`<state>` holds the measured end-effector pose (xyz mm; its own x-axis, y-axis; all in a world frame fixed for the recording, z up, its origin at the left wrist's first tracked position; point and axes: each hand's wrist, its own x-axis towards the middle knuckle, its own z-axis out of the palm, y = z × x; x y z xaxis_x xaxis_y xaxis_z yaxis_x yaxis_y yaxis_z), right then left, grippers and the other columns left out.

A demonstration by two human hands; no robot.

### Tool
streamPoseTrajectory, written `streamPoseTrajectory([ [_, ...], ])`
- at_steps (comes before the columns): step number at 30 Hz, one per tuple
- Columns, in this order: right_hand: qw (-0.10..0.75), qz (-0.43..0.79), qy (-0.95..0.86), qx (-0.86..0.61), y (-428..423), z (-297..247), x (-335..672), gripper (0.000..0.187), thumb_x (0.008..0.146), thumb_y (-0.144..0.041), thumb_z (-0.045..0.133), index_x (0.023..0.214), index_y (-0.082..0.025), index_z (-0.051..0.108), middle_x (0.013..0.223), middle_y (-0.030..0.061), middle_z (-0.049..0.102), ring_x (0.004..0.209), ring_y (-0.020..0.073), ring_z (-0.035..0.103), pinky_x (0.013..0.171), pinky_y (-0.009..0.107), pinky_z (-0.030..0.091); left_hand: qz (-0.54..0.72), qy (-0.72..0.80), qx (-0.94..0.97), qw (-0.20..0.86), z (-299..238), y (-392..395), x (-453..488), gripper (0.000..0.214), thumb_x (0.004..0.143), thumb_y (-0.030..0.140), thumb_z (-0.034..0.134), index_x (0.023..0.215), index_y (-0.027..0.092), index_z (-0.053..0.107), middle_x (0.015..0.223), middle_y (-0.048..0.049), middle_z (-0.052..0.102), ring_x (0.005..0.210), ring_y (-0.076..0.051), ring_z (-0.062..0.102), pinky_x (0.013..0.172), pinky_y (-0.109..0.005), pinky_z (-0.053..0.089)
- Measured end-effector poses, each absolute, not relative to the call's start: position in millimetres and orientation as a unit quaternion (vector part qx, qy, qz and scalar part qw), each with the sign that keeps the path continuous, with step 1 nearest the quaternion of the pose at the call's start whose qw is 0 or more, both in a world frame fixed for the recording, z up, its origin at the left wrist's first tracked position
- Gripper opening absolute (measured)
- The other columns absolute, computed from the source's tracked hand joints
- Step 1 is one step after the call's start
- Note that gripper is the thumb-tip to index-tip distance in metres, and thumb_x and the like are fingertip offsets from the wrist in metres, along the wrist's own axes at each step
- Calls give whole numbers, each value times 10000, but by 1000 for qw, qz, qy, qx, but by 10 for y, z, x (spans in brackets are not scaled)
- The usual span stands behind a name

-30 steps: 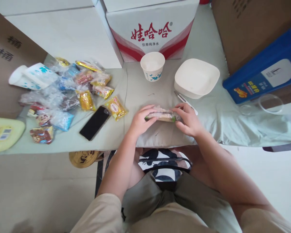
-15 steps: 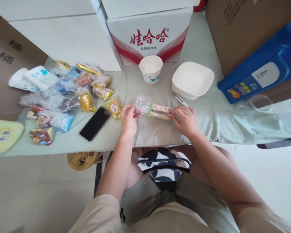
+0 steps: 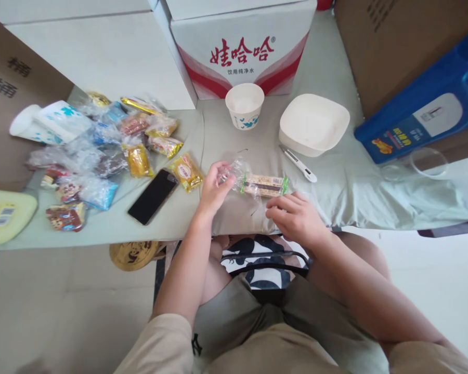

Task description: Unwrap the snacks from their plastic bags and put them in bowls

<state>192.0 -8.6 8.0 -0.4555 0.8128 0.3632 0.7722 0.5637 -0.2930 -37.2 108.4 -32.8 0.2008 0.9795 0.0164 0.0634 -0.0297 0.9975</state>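
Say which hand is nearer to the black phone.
Left. The left hand is just right of the phone; the right hand is farther right, by the wrapped bar.

Probably a home: pale green cloth [image 3: 203, 132] lies under a white-and-red cardboard water carton [image 3: 242, 54], with a blue plastic jug [image 3: 425, 106] right of the carton and colourful plastic-wrapped snacks [image 3: 137, 160] left of it.

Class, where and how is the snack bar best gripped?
Probably pinch the bar across its long edges, near the green right end, from above with the right hand: it lies flat and crosswise, that hand is close, and loose plastic bunches at its left.
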Motion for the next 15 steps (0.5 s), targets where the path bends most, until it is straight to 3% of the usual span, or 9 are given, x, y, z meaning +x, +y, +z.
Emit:
streamPoseTrajectory([
  [3, 194, 134, -881, -409, -172, 88, 1847, 261, 927, -67, 494, 866, -225, 692, 1127, 40, 776, 853, 180, 641, 750, 326, 395, 392, 442, 591, 549, -283, 1050, -344, 457, 709, 515, 832, 1035, 233, 682, 1076, -72, 745, 1007, -226, 706, 769, -292, 557],
  [6, 125, 269, -873, -388, -209, 107, 1838, 243, 908, -100, 504, 978, -229, 697, 915, 26, 766, 747, 173, 635, 686, 298, 408, 437, 472, 539, 544, -268, 1075, -306, 251, 789, 438, 744, 893, 219, 677, 934, -55, 737, 898, -196, 709, 725, -280, 559],
  [8, 102, 318, -844, -420, -208, 112, 1858, 276, 948, -166, 494, 1135, -231, 686, 780, 5, 723, 654, 168, 610, 629, 285, 401, 478, 497, 492, 532, -265, 1096, -295, 249, 843, 465, 664, 857, 216, 661, 903, -55, 715, 814, -180, 693, 630, -263, 537],
  [11, 144, 262, -806, -511, -161, 79, 1886, 300, 1013, -246, 444, 1182, -218, 691, 857, 45, 732, 698, 185, 637, 650, 299, 437, 429, 522, 551, 489, -229, 1046, -302, 311, 819, 513, 711, 899, 214, 689, 844, -37, 689, 702, -161, 634, 544, -244, 478],
  [15, 224, 103, -770, -588, -33, -7, 1881, 281, 1002, -231, 476, 1117, -216, 732, 1125, 119, 729, 1008, 265, 655, 890, 394, 494, 303, 504, 688, 424, -116, 838, -352, 383, 724, 449, 839, 1002, 215, 719, 806, -17, 696, 703, -182, 635, 625, -276, 506],
])
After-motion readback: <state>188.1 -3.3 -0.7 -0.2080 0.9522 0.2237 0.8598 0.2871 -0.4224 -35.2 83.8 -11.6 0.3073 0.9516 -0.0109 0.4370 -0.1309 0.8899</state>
